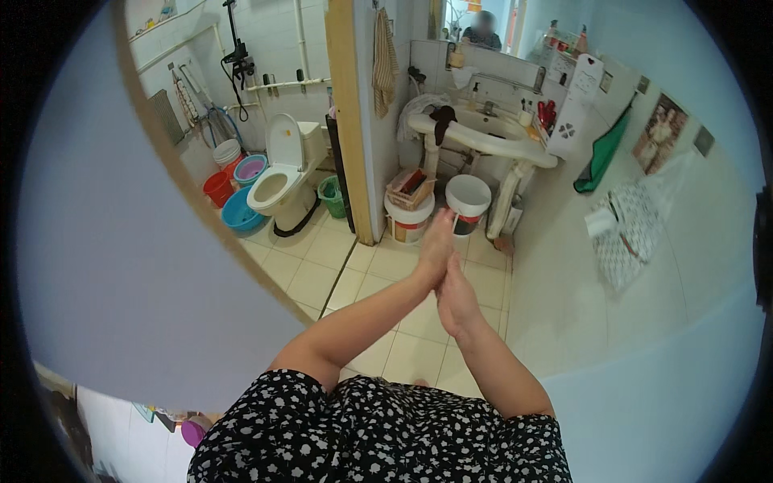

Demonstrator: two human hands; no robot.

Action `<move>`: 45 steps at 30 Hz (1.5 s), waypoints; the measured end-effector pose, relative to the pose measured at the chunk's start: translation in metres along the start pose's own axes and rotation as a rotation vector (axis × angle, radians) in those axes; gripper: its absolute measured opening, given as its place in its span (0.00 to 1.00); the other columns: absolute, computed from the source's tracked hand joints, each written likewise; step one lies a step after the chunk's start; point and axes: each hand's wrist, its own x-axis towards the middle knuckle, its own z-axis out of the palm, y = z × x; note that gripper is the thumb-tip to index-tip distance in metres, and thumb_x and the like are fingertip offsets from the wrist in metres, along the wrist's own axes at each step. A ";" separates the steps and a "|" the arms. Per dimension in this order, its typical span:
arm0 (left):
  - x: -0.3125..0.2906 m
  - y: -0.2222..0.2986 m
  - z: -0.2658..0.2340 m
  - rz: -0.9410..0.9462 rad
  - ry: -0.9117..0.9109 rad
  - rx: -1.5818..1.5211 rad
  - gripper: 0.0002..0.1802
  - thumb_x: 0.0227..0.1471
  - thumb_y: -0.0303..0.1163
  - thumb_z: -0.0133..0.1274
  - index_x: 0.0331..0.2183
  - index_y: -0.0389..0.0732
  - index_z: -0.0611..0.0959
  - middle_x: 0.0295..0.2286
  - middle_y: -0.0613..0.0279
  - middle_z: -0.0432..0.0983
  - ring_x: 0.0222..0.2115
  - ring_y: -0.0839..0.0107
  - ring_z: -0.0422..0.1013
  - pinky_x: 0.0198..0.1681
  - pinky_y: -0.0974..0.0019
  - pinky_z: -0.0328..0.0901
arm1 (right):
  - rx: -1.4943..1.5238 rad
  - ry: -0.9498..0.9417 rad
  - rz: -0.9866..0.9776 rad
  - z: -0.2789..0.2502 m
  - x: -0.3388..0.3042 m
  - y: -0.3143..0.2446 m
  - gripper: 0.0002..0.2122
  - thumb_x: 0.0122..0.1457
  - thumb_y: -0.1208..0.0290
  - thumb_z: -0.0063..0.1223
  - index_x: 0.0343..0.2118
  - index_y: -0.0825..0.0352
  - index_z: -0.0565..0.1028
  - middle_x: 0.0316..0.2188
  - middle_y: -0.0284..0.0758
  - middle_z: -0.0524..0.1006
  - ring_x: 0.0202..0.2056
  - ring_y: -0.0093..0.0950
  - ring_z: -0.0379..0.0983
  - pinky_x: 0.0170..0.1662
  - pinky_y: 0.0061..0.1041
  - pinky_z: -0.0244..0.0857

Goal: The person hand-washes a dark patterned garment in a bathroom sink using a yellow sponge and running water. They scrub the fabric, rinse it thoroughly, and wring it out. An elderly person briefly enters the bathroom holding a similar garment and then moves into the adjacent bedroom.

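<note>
My left hand (437, 245) is stretched out ahead of me, its fingers straight and pointing toward the washbasin. Against its heel and wrist rests my right hand (456, 296), also flat, with its fingers partly hidden. The two hands touch each other, and no object shows in either. Just beyond the left fingertips, lower down on the floor, stands a white bucket (469, 193) under the basin. Beside it is another white bucket (408, 228) with a woven basket (411, 188) on top.
Ahead is a white washbasin (483, 121) below a mirror (515, 28). A wooden door frame (349, 121) separates it from a toilet (278, 189), with a blue basin (241, 211) and a green bin (332, 193) nearby. Bags (632, 233) and a green cloth (605, 153) hang on the right wall.
</note>
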 end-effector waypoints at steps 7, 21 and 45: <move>0.121 -0.050 0.046 0.278 -0.054 0.157 0.29 0.58 0.44 0.24 0.55 0.36 0.58 0.56 0.48 0.50 0.58 0.55 0.43 0.59 0.61 0.38 | -0.024 0.216 0.009 -0.106 0.211 -0.057 0.36 0.57 0.42 0.33 0.60 0.63 0.46 0.60 0.35 0.48 0.60 0.28 0.44 0.60 0.29 0.38; 0.560 -0.208 -0.020 0.124 -0.133 0.698 0.17 0.45 0.32 0.50 0.40 0.40 0.75 0.45 0.48 0.63 0.47 0.51 0.60 0.51 0.58 0.55 | -0.015 0.324 0.157 -0.322 0.539 -0.104 0.17 0.58 0.61 0.45 0.48 0.62 0.65 0.45 0.31 0.66 0.45 0.25 0.64 0.44 0.25 0.58; 0.924 -0.455 0.084 -0.473 -0.624 1.427 0.33 0.41 0.42 0.55 0.50 0.46 0.67 0.40 0.50 0.71 0.45 0.54 0.65 0.51 0.50 0.55 | 0.149 0.433 0.255 -0.594 0.933 -0.228 0.19 0.57 0.65 0.45 0.49 0.66 0.62 0.43 0.36 0.67 0.44 0.30 0.65 0.50 0.30 0.59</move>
